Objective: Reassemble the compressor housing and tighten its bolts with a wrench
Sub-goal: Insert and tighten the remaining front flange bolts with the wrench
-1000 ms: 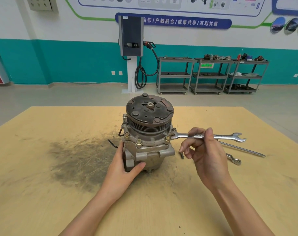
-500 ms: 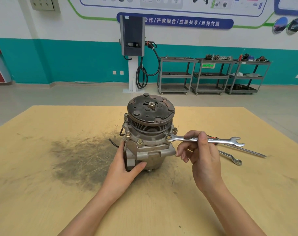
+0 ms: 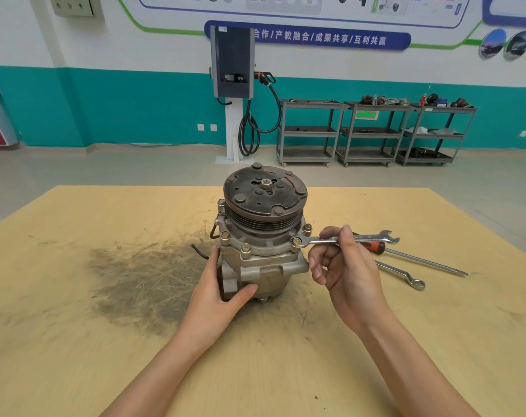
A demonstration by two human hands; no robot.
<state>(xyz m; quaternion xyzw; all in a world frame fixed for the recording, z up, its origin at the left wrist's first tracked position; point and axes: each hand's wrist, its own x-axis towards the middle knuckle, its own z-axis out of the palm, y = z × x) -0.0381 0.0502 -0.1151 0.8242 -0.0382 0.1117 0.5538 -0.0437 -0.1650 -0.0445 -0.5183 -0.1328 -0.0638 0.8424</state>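
Gripping the lower body of the compressor (image 3: 263,233), which stands upright at the centre of the frame on the desk (image 3: 75,341), your left hand (image 3: 222,290) wraps fingers and thumb around its housing. Your right hand (image 3: 346,272) pinches the wrench (image 3: 343,238) by its shaft, ring end seated on a bolt (image 3: 297,242) at the flange's right side. Right of it, a screwdriver (image 3: 418,260) and a second wrench (image 3: 401,273) lie on the desk.

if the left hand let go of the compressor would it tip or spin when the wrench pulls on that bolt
The compressor stands on end with its wide pulley on top, so it looks top-heavy and might rock. The wrench pulls high on the flange, which would probably twist it on the table. Being all metal, it likely resists somewhat; the left hand gripping its base suggests bracing helps.
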